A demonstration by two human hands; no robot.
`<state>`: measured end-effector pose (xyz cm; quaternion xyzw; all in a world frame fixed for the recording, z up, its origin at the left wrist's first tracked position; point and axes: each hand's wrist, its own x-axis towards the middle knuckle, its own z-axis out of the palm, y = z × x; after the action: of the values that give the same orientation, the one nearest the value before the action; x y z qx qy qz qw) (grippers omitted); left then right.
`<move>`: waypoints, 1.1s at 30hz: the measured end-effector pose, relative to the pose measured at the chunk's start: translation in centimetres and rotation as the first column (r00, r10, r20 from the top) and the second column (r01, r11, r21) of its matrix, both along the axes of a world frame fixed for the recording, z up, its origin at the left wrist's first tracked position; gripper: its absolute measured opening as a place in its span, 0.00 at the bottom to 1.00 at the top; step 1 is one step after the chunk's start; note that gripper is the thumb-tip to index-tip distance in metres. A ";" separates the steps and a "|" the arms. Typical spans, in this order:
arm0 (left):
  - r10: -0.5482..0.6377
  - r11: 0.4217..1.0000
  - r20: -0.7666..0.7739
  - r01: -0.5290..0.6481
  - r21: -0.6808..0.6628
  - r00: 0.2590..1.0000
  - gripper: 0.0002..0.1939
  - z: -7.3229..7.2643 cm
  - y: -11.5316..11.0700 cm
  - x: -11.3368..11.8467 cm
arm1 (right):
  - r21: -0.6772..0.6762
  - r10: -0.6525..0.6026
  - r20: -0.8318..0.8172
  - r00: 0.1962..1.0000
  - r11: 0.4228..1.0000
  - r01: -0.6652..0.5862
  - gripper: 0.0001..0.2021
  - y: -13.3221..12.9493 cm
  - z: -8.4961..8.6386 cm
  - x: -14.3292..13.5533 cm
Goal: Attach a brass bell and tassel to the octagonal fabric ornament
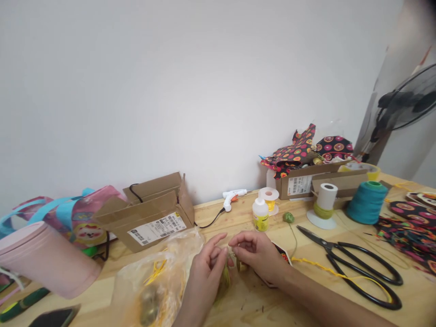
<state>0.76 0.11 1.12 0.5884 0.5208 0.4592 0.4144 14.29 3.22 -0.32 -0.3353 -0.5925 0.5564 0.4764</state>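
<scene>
My left hand (206,268) and my right hand (255,252) meet over the wooden table (306,290), fingertips pinched together on a small yellowish-green piece (235,268) between them; its exact shape is hidden by my fingers. A yellow cord (327,269) trails from under my right wrist toward the black scissors (354,263). A clear plastic bag (160,281) with yellow bits lies just left of my left hand.
A cardboard box (153,213) and a glue gun (231,197) sit at the back. A glue bottle (260,213), white spool (325,202), teal thread cone (367,202), patterned fabric (299,152), pink cup (44,259) and a fan (408,102) surround the work spot.
</scene>
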 end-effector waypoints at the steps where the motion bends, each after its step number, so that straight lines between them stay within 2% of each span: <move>1: 0.012 1.000 0.005 -0.012 0.003 1.000 0.20 0.2 -0.1 0.1 | -0.013 0.030 -0.027 0.999 0.999 -0.031 0.06 0.0 0.2 0.0; 6: 0.023 0.999 0.001 -0.023 0.034 1.000 0.22 0.4 -0.1 0.3 | -0.033 0.156 -0.122 0.980 0.986 -0.161 0.05 -0.2 0.7 0.2; 14: -0.018 0.999 -0.002 0.018 0.039 1.000 0.23 -0.4 0.1 0.2 | -0.044 0.136 -0.059 0.989 0.989 -0.139 0.04 -0.3 0.5 0.2; 18: 0.004 1.000 0.027 -0.005 0.016 1.000 0.24 -0.4 -0.1 0.5 | -0.059 0.155 -0.056 0.986 0.986 -0.158 0.03 -0.4 0.8 0.3; 21: -0.052 0.998 0.070 0.050 0.026 0.996 0.25 -0.5 -0.3 0.7 | -0.064 0.160 -0.058 0.985 0.985 -0.163 0.04 -0.2 0.8 0.4; 24: -0.093 0.994 0.000 0.093 0.050 0.996 0.25 -0.6 -0.3 0.4 | -0.047 0.096 0.022 0.995 0.994 -0.094 0.03 0.0 0.5 0.4; 27: -0.116 0.986 -0.182 0.135 0.098 0.977 0.24 -0.5 -0.3 0.0 | 0.033 0.031 0.157 0.987 0.999 -0.037 0.05 0.0 0.4 0.6; 29: -0.132 0.977 -0.282 0.173 0.123 0.950 0.24 -0.4 -0.3 -0.2 | 0.137 -0.027 0.273 0.962 0.990 -0.011 0.06 -0.1 0.5 0.7; 33: -0.133 0.976 -0.317 0.179 0.121 0.939 0.24 -0.2 -0.4 -0.3 | 0.302 -0.119 0.416 0.902 0.953 -0.014 0.05 -0.4 1.0 1.0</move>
<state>0.51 -0.24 0.92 0.7212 0.4949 0.3650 0.3189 15.27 2.82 0.70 -0.3899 -0.7503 0.3602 0.3942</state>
